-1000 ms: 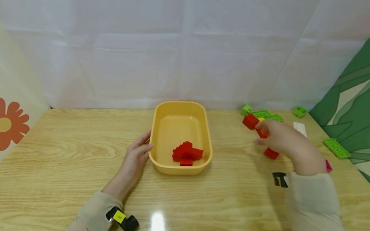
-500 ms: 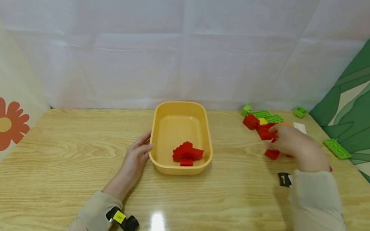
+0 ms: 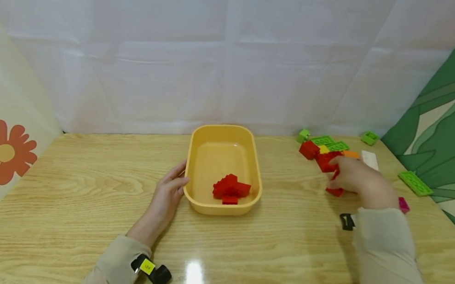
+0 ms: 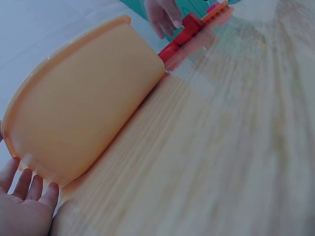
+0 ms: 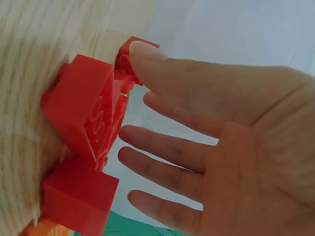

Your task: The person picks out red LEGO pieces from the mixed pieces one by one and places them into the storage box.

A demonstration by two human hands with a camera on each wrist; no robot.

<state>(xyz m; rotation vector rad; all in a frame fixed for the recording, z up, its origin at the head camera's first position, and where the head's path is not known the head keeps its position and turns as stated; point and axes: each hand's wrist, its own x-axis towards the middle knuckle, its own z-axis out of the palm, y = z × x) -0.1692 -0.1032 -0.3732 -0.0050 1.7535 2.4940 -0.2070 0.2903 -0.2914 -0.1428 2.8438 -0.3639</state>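
Note:
The yellow bin (image 3: 220,210) stands mid-table with several red toy bricks (image 3: 230,188) at its near end. My left hand (image 3: 167,196) rests against the bin's left side; in the left wrist view its fingers (image 4: 35,188) are extended against the outer wall. My right hand (image 3: 354,177) hovers over the red brick group at the right. In the right wrist view its thumb and fingers are spread, with nothing between them. A big red brick (image 5: 78,105) and another red brick (image 5: 81,196) lie just past the fingertips. The right hand partly hides the group in the head view.
Green plates (image 3: 322,140), a small green brick (image 3: 303,135), a yellow piece (image 3: 323,149), an orange piece (image 3: 351,154) and a white piece (image 3: 370,160) lie around the red group. Farther right are a long green plate (image 3: 415,183) and a magenta piece (image 3: 403,205). A white cloth (image 3: 154,51) hangs behind.
My right hand has moved right from the left-hand red bricks, then slightly back left, and the magenta piece shows again. My left hand and the bin have stayed put.

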